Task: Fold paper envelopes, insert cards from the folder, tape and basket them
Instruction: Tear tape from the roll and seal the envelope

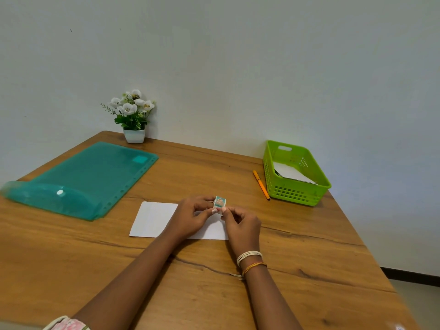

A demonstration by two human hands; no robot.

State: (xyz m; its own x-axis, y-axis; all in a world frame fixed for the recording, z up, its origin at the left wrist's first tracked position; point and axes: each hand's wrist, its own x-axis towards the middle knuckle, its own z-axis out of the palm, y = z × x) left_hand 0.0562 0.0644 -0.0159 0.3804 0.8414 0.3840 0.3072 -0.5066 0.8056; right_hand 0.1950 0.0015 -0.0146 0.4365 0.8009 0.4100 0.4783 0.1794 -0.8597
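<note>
A folded white paper envelope (pixel 152 219) lies flat on the wooden table (pixel 95 258), partly under both hands. My left hand (pixel 190 216) grips a small roll of patterned tape (pixel 219 202) just above the envelope. My right hand (pixel 240 225) pinches the tape's loose end with thumb and forefinger at the roll's lower edge. The teal plastic folder (pixel 90 177) lies open-flapped at the left. The green basket (pixel 295 173) stands at the right with white paper inside.
An orange pen (pixel 261 184) lies just left of the basket. A small white pot of white flowers (pixel 133 117) stands against the wall at the back. The table's right edge drops off past the basket.
</note>
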